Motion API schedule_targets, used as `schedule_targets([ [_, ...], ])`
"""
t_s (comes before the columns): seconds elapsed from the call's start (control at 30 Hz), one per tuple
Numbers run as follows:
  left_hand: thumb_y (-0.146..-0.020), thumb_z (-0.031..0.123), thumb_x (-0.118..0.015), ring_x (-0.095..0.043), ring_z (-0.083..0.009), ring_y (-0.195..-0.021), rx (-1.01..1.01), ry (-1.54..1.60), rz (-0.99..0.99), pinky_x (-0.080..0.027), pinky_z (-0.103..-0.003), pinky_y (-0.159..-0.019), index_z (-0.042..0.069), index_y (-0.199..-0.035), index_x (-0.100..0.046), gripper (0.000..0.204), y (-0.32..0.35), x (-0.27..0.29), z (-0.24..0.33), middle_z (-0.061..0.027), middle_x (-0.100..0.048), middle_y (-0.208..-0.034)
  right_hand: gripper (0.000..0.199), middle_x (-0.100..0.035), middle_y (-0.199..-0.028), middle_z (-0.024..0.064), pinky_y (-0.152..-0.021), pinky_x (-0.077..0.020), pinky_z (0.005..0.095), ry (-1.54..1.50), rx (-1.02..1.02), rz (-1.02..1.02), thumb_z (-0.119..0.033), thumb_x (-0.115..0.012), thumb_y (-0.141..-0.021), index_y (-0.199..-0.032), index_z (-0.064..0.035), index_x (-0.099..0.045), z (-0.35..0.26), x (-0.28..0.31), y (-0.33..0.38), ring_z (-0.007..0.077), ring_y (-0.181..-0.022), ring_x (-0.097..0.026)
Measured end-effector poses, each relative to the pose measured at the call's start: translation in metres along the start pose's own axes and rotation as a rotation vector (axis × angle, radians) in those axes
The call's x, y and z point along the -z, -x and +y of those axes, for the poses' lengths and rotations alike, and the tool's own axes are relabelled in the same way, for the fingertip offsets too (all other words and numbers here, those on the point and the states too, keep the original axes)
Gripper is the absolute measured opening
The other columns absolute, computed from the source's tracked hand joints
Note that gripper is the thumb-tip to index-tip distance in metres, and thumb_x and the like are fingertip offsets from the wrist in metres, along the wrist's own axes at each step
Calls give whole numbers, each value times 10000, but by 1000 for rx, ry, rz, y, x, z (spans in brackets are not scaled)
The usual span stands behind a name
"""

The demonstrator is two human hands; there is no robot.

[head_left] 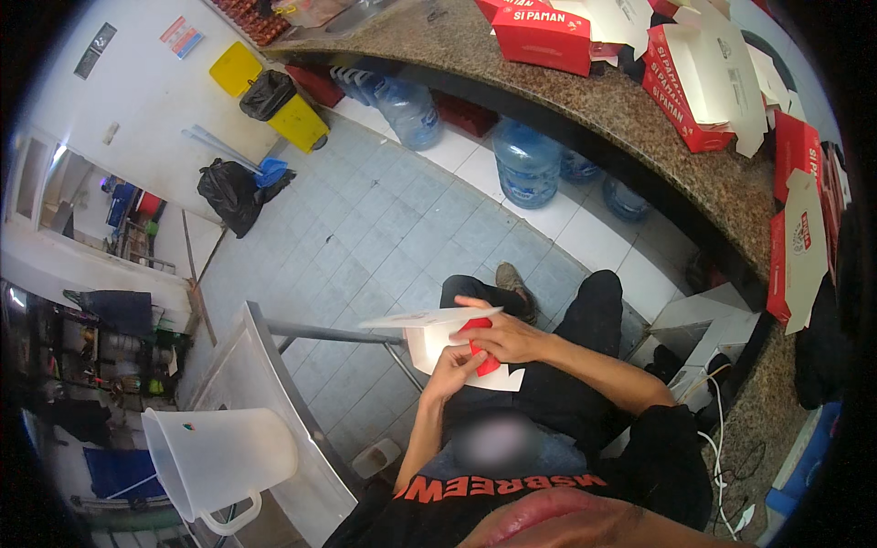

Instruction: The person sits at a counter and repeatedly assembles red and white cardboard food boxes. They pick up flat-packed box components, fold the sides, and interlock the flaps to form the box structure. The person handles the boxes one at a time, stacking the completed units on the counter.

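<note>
Above my lap I hold a partly folded cardboard food box [427, 345], white inside with a red panel. My left hand [448, 373] is closed on its near side, fingertips pinching beside the red part. From the right, my right hand [508, 339] grips the red panel, its fingers lying across the fold. A white flap of the box stands up on the far side, and another white edge sticks out below the hands. The fingertips partly hide the fold between them.
Several red and white folded boxes [545, 41] sit on the granite counter [585, 105] ahead and right. Large blue water bottles [526, 164] stand beneath it. At left, a metal table [306, 479] carries a white plastic jug [228, 457]. Farther off are a yellow bin [297, 123] and a black bag [230, 196].
</note>
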State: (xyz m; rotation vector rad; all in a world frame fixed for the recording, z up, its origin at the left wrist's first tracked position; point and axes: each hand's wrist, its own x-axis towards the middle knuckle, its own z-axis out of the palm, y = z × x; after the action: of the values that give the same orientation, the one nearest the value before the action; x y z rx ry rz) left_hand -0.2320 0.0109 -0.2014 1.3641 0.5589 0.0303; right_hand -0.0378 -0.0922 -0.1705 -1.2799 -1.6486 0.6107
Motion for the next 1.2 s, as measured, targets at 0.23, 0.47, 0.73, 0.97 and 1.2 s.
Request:
schedule_targets([
  [0.23,-1011,159,-641,-618,-91,-830,12,-55,-118,-514,-285,-762,-36,-1065,-737,223,2,8,15,-18,-714,-940,384,-443,-1493,259,-949,-489,480,101,-189,-154,-236,-519,-1011,-1353,-69,-564,-7,23,-2,399,-1126,-606],
  [0.47,-1008,137,-639,-599,-83,-766,42,-382,-41,-507,-288,-688,-63,-1034,-741,226,1,7,27,-12,-703,-859,325,-379,-1526,253,-887,-513,509,330,-10,-234,-244,-509,-1016,-1242,-34,-609,-6,22,6,406,-1026,-648],
  [0.73,-924,161,-712,-574,-110,-563,54,-746,140,-478,-330,-545,-49,-968,-759,219,12,-11,101,-90,-661,-615,284,-607,-1102,294,-776,-542,535,208,-222,-106,-218,-513,-1032,-1230,-15,-512,6,28,-1,496,-961,-637],
  [0.97,-957,177,-667,-671,-175,-800,-19,-547,149,-522,-344,-735,-34,-1009,-752,234,5,8,101,-131,-745,-893,194,-589,-1156,258,-896,-514,491,32,-15,116,-168,-551,-1005,-1136,-28,-582,13,33,3,459,-1004,-626],
  [1.2,-884,242,-730,-650,-363,-952,-440,-740,331,-499,-440,-879,-22,-948,-736,272,-13,7,94,-200,-716,-931,288,-630,-1059,265,-873,-510,492,103,-324,109,-220,-592,-988,-1209,-37,-573,9,50,0,452,-1001,-622],
])
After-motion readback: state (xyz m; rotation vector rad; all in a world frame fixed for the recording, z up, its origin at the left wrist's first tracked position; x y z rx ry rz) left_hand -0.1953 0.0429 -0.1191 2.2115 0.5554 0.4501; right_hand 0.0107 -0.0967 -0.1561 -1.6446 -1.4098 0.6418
